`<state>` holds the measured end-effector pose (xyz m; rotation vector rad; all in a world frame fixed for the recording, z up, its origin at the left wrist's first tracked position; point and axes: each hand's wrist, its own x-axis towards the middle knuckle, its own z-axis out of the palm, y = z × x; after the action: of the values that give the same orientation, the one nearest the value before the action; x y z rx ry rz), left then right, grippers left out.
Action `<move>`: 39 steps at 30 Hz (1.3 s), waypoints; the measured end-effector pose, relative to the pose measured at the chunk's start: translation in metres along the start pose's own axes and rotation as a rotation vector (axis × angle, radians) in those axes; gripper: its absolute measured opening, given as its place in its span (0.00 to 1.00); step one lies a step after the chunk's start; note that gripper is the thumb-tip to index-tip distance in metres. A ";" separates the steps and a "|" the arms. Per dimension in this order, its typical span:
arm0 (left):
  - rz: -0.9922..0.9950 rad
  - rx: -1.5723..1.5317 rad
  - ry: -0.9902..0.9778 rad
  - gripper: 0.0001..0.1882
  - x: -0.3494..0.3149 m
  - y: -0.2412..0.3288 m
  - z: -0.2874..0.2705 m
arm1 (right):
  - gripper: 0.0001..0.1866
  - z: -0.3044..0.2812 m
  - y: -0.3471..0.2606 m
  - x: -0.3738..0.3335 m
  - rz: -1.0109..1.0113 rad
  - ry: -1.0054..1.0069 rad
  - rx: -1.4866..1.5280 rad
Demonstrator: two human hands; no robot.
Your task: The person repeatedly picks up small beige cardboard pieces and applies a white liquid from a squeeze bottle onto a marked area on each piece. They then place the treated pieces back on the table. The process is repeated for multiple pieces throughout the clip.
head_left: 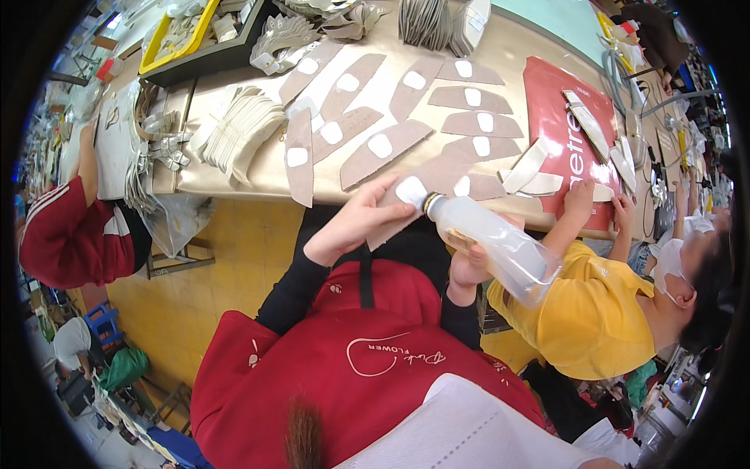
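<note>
Near the table's front edge, my left hand (355,223) grips a grey-brown flat cut piece (384,231) with a white patch (409,190) at its end. My right hand (470,267) is wrapped round a translucent plastic bottle (508,248), tilted with its dark-banded neck at the white patch. Whether the tip touches the patch, I cannot tell. Beyond my hands lie several similar pieces with white patches, one (388,150) close to my left hand and others in a column (473,100) further right.
Stacked cream pieces (241,133) and a black tray (211,59) holding a yellow basket (176,39) are at left. A red sheet (558,109) bears cream strips (587,125). Co-workers sit close: a yellow shirt (582,313) at right, a red sleeve (58,234) at left.
</note>
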<state>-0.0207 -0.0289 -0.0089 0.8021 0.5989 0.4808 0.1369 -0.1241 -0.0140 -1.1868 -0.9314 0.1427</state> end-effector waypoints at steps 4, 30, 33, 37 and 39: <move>0.009 -0.079 -0.081 0.29 -0.004 -0.005 0.008 | 0.29 -0.008 -0.001 0.007 -0.263 -0.275 -0.330; -0.141 0.027 -0.024 0.41 -0.012 -0.004 0.011 | 0.18 -0.002 -0.005 0.009 -0.189 -0.240 -0.258; -0.163 -0.011 0.009 0.41 -0.012 -0.003 0.012 | 0.22 -0.004 -0.011 0.009 -0.168 -0.369 -0.205; -0.202 -0.072 -0.027 0.42 -0.012 -0.003 0.011 | 0.20 -0.007 -0.006 0.020 -0.356 -0.449 -0.474; -0.220 -0.166 -0.030 0.42 -0.015 -0.001 0.006 | 0.19 -0.007 0.002 0.025 -0.277 -0.385 -0.456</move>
<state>-0.0274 -0.0416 -0.0022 0.5770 0.6035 0.3114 0.1582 -0.1141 -0.0026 -1.4599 -1.5131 -0.0738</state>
